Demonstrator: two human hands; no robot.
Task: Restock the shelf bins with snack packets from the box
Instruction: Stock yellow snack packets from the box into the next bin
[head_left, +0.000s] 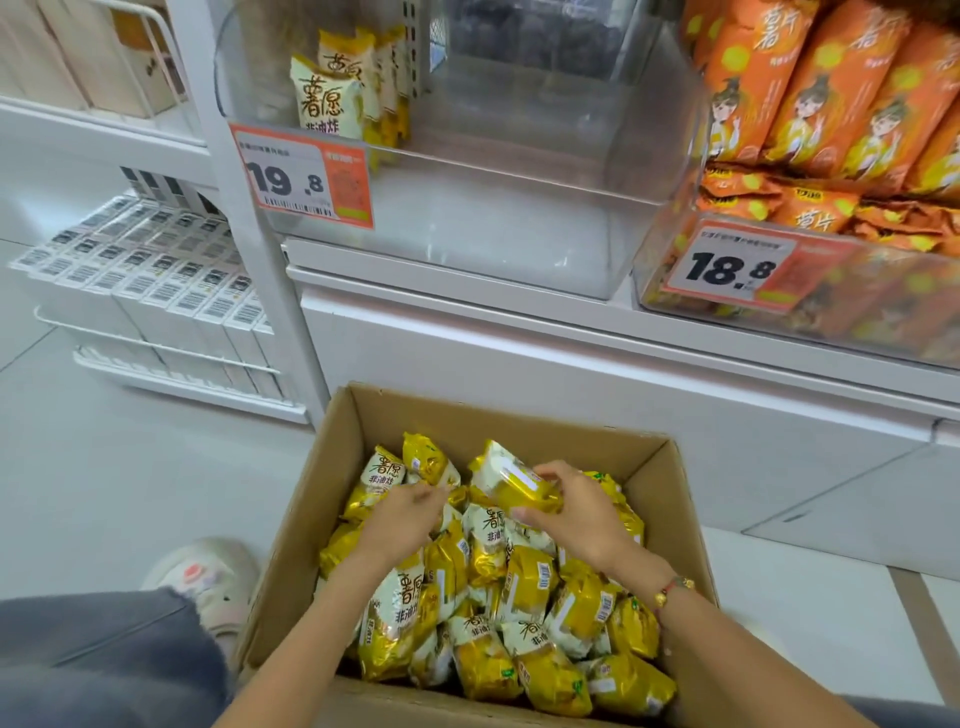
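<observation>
An open cardboard box (337, 467) on the floor is full of yellow-and-white snack packets (524, 587). Inside the box, my right hand (576, 512) grips one packet (511, 480) near the far side. My left hand (402, 512) rests on the pile to its left, fingers curled over packets; whether it grips one is unclear. Above the box, the clear shelf bin (467, 218) with the 19.8 price tag (304, 174) holds only a few of the same packets (343, 88), standing at its back left.
A neighbouring clear bin (737, 312) on the right, tagged 18.8, is packed with orange snack bags (831, 88). White boxed goods (156, 280) fill wire shelves at left. My shoe (208, 582) and trouser leg (98, 654) are beside the box's left wall.
</observation>
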